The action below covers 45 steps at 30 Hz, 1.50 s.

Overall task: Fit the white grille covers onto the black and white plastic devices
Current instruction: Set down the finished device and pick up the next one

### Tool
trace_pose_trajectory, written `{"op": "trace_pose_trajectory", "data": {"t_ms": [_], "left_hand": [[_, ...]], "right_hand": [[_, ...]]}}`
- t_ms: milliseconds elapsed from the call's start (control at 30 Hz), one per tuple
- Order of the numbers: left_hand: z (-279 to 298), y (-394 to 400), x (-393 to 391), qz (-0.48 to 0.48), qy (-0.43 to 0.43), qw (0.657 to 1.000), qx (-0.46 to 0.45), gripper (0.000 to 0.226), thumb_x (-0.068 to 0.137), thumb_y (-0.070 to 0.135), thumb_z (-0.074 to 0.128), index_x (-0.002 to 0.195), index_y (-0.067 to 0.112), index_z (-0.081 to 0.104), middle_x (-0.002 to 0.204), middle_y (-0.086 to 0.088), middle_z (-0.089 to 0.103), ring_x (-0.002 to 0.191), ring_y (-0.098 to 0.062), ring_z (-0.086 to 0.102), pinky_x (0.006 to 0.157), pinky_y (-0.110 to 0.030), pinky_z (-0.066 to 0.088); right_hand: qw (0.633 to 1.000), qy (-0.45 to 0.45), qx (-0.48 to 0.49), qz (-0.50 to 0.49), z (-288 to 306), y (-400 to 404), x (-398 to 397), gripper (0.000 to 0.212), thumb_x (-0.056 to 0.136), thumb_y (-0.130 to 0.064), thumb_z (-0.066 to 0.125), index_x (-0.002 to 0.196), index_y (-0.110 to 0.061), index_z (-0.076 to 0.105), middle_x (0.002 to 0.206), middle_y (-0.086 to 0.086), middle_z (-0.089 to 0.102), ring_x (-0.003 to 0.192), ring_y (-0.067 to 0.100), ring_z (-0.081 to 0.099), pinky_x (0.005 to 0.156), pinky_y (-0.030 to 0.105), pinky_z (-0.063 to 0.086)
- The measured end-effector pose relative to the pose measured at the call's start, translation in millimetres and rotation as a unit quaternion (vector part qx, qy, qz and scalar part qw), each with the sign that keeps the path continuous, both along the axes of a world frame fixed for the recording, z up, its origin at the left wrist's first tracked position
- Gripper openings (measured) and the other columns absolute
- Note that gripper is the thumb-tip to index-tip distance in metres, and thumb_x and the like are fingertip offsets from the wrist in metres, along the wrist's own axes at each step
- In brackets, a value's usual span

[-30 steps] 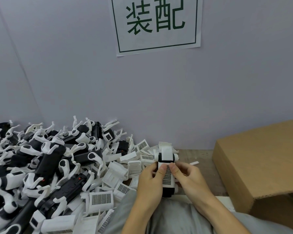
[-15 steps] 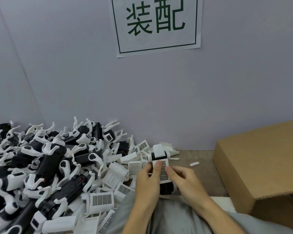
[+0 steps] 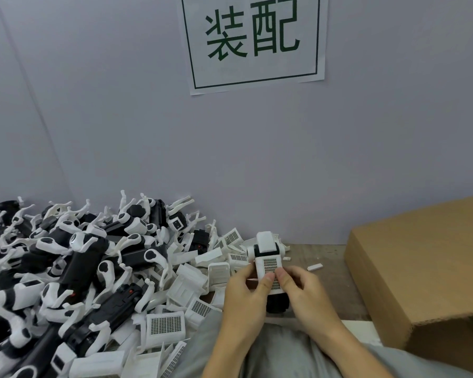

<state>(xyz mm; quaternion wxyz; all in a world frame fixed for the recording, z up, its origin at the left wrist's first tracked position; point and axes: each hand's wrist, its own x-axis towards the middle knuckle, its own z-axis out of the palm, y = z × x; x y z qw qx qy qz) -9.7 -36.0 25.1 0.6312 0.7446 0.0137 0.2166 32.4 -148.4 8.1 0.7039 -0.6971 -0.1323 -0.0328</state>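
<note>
Grey wall (image 3: 148, 132) fills the back, with a white paper sign (image 3: 254, 42) stuck up high. Below it is a brown table (image 3: 322, 255). A big pile of black and white gadgets (image 3: 74, 268) sits on the left, and loose white grille covers (image 3: 165, 324) lie at its near edge. A cardboard box (image 3: 421, 268) sits on the right. Both hands hold one gadget (image 3: 268, 249) up in the middle, just above the table. The left hand (image 3: 243, 298) and right hand (image 3: 309, 293) are closed around it, thumbs side by side, pressing on a white cover (image 3: 269, 264) on its front.
</note>
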Motion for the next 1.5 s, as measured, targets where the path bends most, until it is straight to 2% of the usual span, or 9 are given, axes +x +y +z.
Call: {"op": "trace_pose_trajectory", "data": {"t_ms": [300,500,667,767,867,1000,1133,1333,1500], "left_hand": [[-1.1,-1.0,1.8,0.031,0.028,0.999,-0.030,0.024,0.088,0.004,0.072,0.094,0.027,0.070,0.081,0.011,0.076,0.077,0.002,0.069,0.066,-0.009,0.049],[-4.9,4.8,7.8,0.088,0.033,0.986,-0.141,0.023,0.079,0.016,0.083,0.097,0.009,0.071,0.086,-0.002,0.078,0.083,-0.019,0.075,0.079,-0.032,0.059],[-2.3,8.5,11.2,0.065,0.047,0.947,-0.310,0.030,0.098,0.031,0.059,0.096,0.005,0.072,0.085,-0.010,0.077,0.074,-0.019,0.073,0.061,-0.033,0.058],[2.8,5.2,9.1,0.035,0.025,0.948,-0.315,0.029,0.102,0.021,0.053,0.092,0.004,0.075,0.087,-0.009,0.078,0.074,-0.016,0.074,0.058,-0.025,0.057],[1.8,6.3,9.6,0.141,-0.029,0.963,-0.226,0.025,0.099,0.012,0.058,0.080,0.008,0.072,0.073,0.003,0.073,0.076,-0.015,0.066,0.073,-0.032,0.053],[5.7,10.6,5.4,0.161,-0.055,0.964,-0.205,0.011,0.099,0.015,0.060,0.099,0.020,0.069,0.099,0.006,0.067,0.095,-0.013,0.062,0.087,-0.033,0.050],[6.7,4.2,3.5,0.087,-0.025,0.972,-0.217,0.019,0.101,0.024,0.055,0.100,0.025,0.074,0.099,0.011,0.076,0.102,-0.004,0.067,0.096,-0.028,0.047],[4.5,9.3,7.7,0.089,-0.018,0.963,-0.252,0.034,0.104,0.033,0.045,0.106,0.015,0.073,0.106,0.003,0.075,0.097,-0.005,0.070,0.087,-0.031,0.052],[6.2,22.6,9.9,0.075,-0.007,0.948,-0.311,0.027,0.102,0.031,0.051,0.099,0.015,0.073,0.094,0.000,0.077,0.079,-0.011,0.074,0.062,-0.024,0.055]], "right_hand": [[0.999,-0.026,-0.045,-0.005,2.1,-1.9,-0.2,0.013,0.098,-0.016,0.061,0.095,-0.020,0.073,0.088,-0.005,0.077,0.085,0.002,0.071,0.071,0.011,0.050],[0.989,-0.107,-0.095,-0.042,-0.2,4.1,-4.9,0.011,0.095,-0.026,0.067,0.102,-0.034,0.066,0.101,-0.013,0.070,0.096,-0.001,0.065,0.081,0.017,0.050],[0.936,-0.206,-0.284,-0.038,-1.9,8.2,-9.0,0.064,0.078,-0.063,0.056,0.135,-0.035,0.051,0.122,-0.019,0.057,0.114,0.002,0.054,0.098,0.024,0.045],[0.963,-0.163,-0.201,-0.076,-1.9,5.0,-5.1,0.049,0.085,-0.050,0.064,0.129,-0.028,0.060,0.107,-0.014,0.068,0.099,0.002,0.062,0.083,0.016,0.049],[0.996,-0.028,-0.048,-0.069,-0.5,-1.0,-0.8,0.014,0.098,-0.031,0.057,0.091,-0.024,0.068,0.074,-0.013,0.064,0.076,0.012,0.062,0.060,0.012,0.051],[0.981,0.153,0.116,-0.014,4.2,-6.2,4.7,0.041,0.103,-0.030,0.045,0.085,0.005,0.060,0.064,0.016,0.055,0.050,0.023,0.055,0.045,0.033,0.052],[0.951,0.229,0.202,0.037,7.7,-3.5,4.9,0.040,0.100,-0.035,0.044,0.079,-0.003,0.057,0.056,0.011,0.046,0.043,0.022,0.040,0.042,0.031,0.042],[0.959,0.213,0.177,0.057,8.1,-10.5,2.7,0.039,0.100,-0.036,0.046,0.094,-0.003,0.068,0.065,0.014,0.055,0.053,0.026,0.050,0.044,0.031,0.047],[0.991,0.067,0.083,0.077,15.5,-30.0,3.2,0.033,0.073,-0.034,0.071,0.105,-0.026,0.076,0.105,-0.001,0.074,0.102,0.021,0.069,0.073,0.030,0.053]]}}
